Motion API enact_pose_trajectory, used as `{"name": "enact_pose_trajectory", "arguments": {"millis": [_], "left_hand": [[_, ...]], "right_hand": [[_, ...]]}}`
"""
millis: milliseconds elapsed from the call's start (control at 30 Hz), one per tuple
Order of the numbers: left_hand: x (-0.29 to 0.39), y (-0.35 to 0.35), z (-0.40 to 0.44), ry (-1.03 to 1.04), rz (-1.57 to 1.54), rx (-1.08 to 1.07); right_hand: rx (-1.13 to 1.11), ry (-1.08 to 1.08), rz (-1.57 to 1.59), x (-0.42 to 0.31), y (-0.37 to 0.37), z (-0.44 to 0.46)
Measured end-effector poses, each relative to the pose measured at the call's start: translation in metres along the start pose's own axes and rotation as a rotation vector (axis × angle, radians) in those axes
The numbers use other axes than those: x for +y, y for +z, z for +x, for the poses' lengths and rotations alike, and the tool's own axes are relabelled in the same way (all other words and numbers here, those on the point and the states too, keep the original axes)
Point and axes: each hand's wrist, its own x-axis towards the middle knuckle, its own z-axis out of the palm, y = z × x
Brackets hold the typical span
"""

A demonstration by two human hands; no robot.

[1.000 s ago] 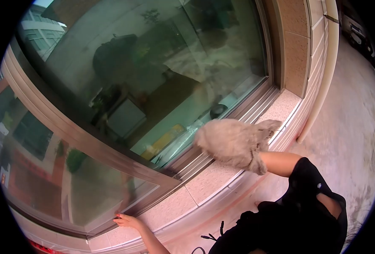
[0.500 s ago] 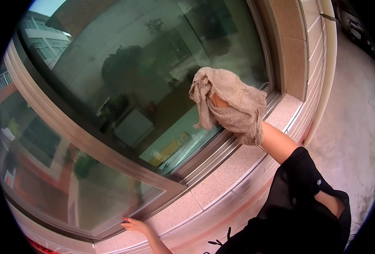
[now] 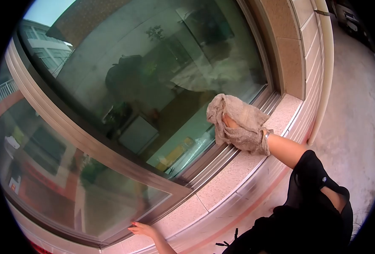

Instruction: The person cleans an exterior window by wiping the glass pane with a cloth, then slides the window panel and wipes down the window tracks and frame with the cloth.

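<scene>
A greyish-brown cloth (image 3: 246, 122) is wrapped round my right hand (image 3: 229, 122), whose fingers show only in part through a gap in it. The cloth lies over the lower window frame, at the bottom right of the large dark glass pane (image 3: 153, 84). My left hand (image 3: 142, 229) rests at the lower edge of the window frame, by the stone sill (image 3: 181, 218), with its fingers stretched out and nothing in them. A thin band shows at my right wrist.
A metal window frame (image 3: 69, 122) divides the panes. A tiled wall (image 3: 290, 63) and a pale pipe (image 3: 326, 72) stand at the right. Beyond them is a concrete floor (image 3: 350, 110) with a vehicle (image 3: 351, 21) at the top right.
My right hand rose with the cloth from the sill onto the glass, then came down and to the right to the lower frame. My left hand has shifted slightly right in view.
</scene>
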Motion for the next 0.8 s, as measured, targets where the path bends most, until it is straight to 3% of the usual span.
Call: {"name": "enact_pose_trajectory", "arguments": {"millis": [233, 400, 467, 667, 733, 800], "left_hand": [[-0.003, 0.004, -0.002, 0.076, 0.018, 0.079], [-0.010, -0.010, 0.004, 0.091, 0.065, -0.025], [-0.007, -0.020, 0.006, 0.129, 0.095, -0.065], [0.009, -0.018, -0.009, 0.103, 0.026, -0.103], [0.008, -0.015, -0.008, 0.082, -0.077, -0.102], [-0.002, -0.009, -0.004, 0.100, -0.028, -0.090]], "right_hand": [[0.266, -0.366, -0.537, -0.026, 0.060, 0.032], [0.384, -0.459, -0.642, -0.018, 0.055, 0.048], [0.525, -0.323, -0.642, -0.002, 0.022, 0.052], [1.160, 0.448, -0.340, 0.074, -0.104, 0.030], [1.158, 0.588, -0.286, 0.071, -0.090, 0.021], [0.933, 0.567, -0.467, 0.055, -0.046, 0.018]]}}
